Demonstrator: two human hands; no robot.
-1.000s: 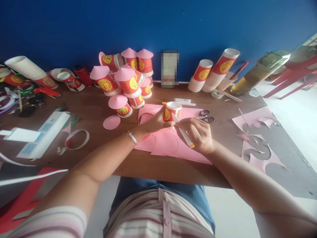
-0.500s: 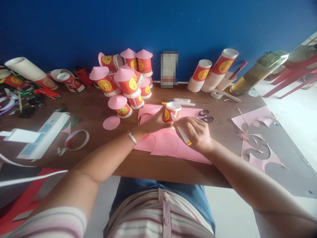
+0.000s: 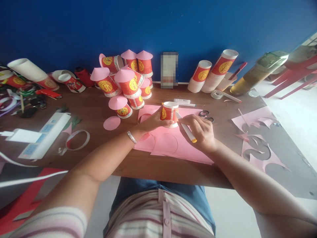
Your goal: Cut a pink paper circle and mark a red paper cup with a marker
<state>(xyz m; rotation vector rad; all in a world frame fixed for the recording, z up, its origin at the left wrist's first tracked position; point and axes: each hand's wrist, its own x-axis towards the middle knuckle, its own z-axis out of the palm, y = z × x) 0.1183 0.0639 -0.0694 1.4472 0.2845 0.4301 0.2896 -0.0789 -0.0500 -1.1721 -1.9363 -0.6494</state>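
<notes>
My left hand (image 3: 155, 121) grips a red paper cup (image 3: 168, 114) with a gold emblem and a white rim, held upright over pink paper sheets (image 3: 188, 147). Pinched in my right hand (image 3: 201, 130) is a white marker (image 3: 187, 128) with an orange end; its tip points at the cup's right side. Black-handled scissors (image 3: 205, 114) lie just beyond my right hand. A pink paper disc (image 3: 112, 123) rests on the table to the left of my left hand.
Several red cups with pink cone tops (image 3: 125, 81) stand at the back left. Stacked cups (image 3: 219, 72), a tape roll (image 3: 217, 95) and a bottle (image 3: 257, 72) are at the back right. Paper scraps (image 3: 264, 155) lie right, a power strip (image 3: 46, 135) left.
The cup has turned in my left hand, so its emblem sits further left and a white strip shows. My right hand and the marker have moved slightly right.
</notes>
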